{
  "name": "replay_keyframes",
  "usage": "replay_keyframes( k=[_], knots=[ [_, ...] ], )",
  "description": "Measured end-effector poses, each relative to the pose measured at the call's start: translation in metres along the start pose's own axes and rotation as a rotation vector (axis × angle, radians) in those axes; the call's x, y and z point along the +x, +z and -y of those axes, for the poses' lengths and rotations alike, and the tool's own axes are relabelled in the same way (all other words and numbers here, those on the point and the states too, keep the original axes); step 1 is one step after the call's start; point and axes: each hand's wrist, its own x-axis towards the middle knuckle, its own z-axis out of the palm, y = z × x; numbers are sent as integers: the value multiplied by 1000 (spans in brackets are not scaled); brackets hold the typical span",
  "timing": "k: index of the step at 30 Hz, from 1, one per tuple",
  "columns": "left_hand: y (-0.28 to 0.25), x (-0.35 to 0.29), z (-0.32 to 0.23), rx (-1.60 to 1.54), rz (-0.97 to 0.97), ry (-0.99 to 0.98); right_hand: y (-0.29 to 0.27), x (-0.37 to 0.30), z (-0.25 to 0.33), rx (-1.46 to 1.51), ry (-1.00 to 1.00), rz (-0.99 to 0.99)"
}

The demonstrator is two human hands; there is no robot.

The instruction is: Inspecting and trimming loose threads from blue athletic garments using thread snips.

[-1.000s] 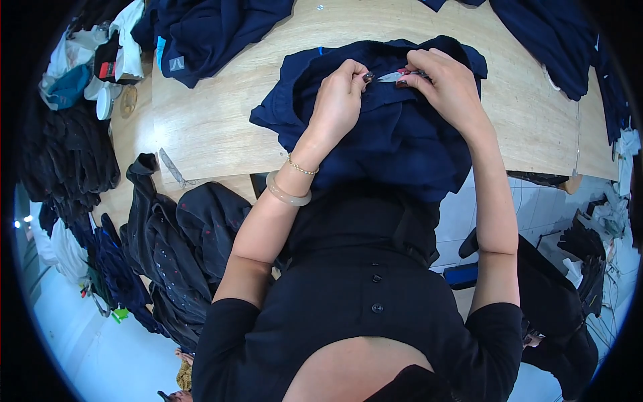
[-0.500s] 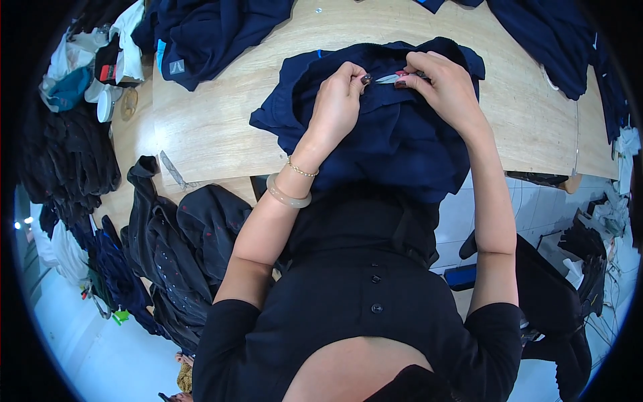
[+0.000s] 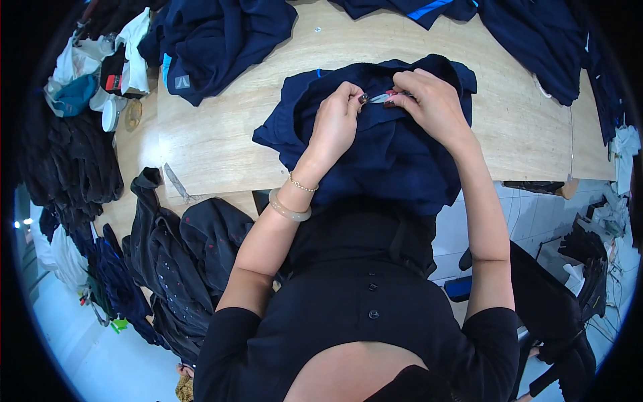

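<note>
A navy blue garment (image 3: 382, 164) lies bunched on the light wooden table in front of me, its dark opening turned upward. My left hand (image 3: 335, 120) is closed in a pinch at the upper part of the garment; whether cloth or a thread sits between its fingertips is too small to tell. From the fingers of my right hand (image 3: 432, 107) the pale pointed blades of small thread snips (image 3: 378, 98) stick out toward my left fingertips, nearly meeting them. Their handle is hidden inside my right hand.
More navy garments lie at the table's far left (image 3: 224, 47) and far right (image 3: 536, 47). A clear ruler-like strip (image 3: 175, 181) rests near the table edge. Dark speckled clothes (image 3: 167, 248) hang at left. A wooden roll (image 3: 132, 115) stands beside white containers. A chair (image 3: 549, 301) is at right.
The blades of the snips have come closer to my left fingertips as my right hand moved slightly left. The whole view has shifted a little, so the table sits lower in the picture.
</note>
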Motion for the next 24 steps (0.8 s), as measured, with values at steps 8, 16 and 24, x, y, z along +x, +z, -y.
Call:
replay_keyframes(
  k=[8, 16, 24],
  knots=[
    [-22, -42, -19, 97, 318, 481, 21, -29, -19, 870, 400, -185],
    [-3, -62, -36, 596, 63, 364, 47, -49, -14, 1246, 540, -344],
    [2, -71, -38, 200, 216, 380, 50, -49, -17, 1214, 504, -363]
  ],
)
